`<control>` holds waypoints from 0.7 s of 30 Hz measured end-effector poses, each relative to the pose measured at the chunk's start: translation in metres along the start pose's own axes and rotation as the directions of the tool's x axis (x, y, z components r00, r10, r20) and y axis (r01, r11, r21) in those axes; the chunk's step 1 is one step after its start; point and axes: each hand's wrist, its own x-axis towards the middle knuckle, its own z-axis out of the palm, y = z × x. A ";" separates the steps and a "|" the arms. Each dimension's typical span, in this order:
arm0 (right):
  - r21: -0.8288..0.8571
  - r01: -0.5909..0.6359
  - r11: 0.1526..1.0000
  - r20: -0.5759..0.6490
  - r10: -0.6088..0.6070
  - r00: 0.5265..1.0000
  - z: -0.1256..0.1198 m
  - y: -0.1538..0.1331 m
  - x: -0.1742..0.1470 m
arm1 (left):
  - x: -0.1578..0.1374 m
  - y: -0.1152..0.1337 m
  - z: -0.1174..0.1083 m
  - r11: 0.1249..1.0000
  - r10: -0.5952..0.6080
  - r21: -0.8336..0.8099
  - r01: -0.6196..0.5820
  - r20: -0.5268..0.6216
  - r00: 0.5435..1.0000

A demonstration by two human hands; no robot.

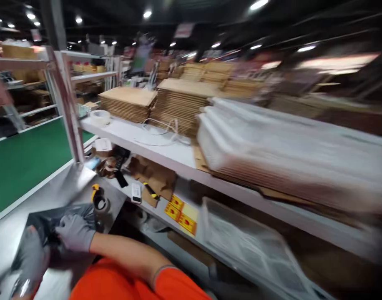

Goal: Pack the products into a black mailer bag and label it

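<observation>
Black poly bag (50, 227) lies flat on the steel table (9, 237), bottom left. Both gloved hands press on it – right hand (75, 232) on the middle, left hand (31, 258) w/ fingers curled at the near edge. Looks thin, soft, slippery, light – prob best pinched at an edge or corner. Tape roll (100, 203) just beside
</observation>
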 end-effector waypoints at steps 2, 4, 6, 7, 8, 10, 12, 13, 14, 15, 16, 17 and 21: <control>0.057 0.000 0.998 -0.016 0.001 1.000 -0.003 0.001 -0.005 | -0.007 -0.003 -0.015 0.972 -0.226 -0.062 0.227 0.030 0.974; 0.133 0.024 0.991 0.021 -0.027 0.999 0.000 0.002 -0.001 | -0.009 0.005 -0.024 0.911 -0.401 -0.077 0.405 0.065 0.914; 0.179 0.045 0.983 0.044 -0.054 0.998 0.004 0.000 0.003 | -0.008 0.022 -0.022 0.907 -0.422 0.018 0.422 0.018 0.906; 0.191 0.047 0.980 0.056 -0.059 0.997 0.006 -0.003 0.004 | -0.009 0.031 -0.017 0.907 -0.406 0.130 0.402 0.008 0.914; 0.201 0.042 0.979 0.067 -0.057 0.996 0.006 -0.005 0.004 | -0.010 0.040 -0.011 0.909 -0.363 0.230 0.348 0.024 0.931; 0.238 0.026 0.971 0.087 -0.048 0.995 0.007 -0.008 0.001 | -0.017 0.054 0.000 0.885 -0.313 0.380 0.268 0.060 0.948; 0.330 0.028 0.944 0.070 -0.054 0.996 0.009 -0.006 -0.004 | -0.025 0.064 0.005 0.874 -0.291 0.435 0.217 0.112 0.950; 0.398 0.038 0.916 0.046 -0.061 0.997 0.011 -0.002 -0.006 | -0.029 0.067 0.006 0.879 -0.284 0.435 0.196 0.146 0.948; 0.479 0.052 0.876 0.019 -0.069 0.997 0.014 0.003 -0.007 | -0.031 0.069 0.006 0.888 -0.276 0.424 0.178 0.184 0.943; 0.569 0.068 0.820 -0.005 -0.079 0.997 0.018 0.010 -0.008 | -0.033 0.071 0.005 0.898 -0.272 0.406 0.167 0.216 0.938; 0.665 0.078 0.743 -0.020 -0.087 0.996 0.022 0.017 -0.008 | -0.034 0.072 0.005 0.907 -0.275 0.386 0.168 0.241 0.931; 0.763 0.074 0.643 -0.022 -0.088 0.996 0.025 0.023 -0.007 | -0.035 0.073 0.006 0.914 -0.285 0.364 0.181 0.255 0.924; 0.998 -0.052 -0.043 0.054 0.032 0.998 0.032 0.043 0.003 | -0.035 0.077 0.016 0.912 -0.346 0.311 0.266 0.238 0.908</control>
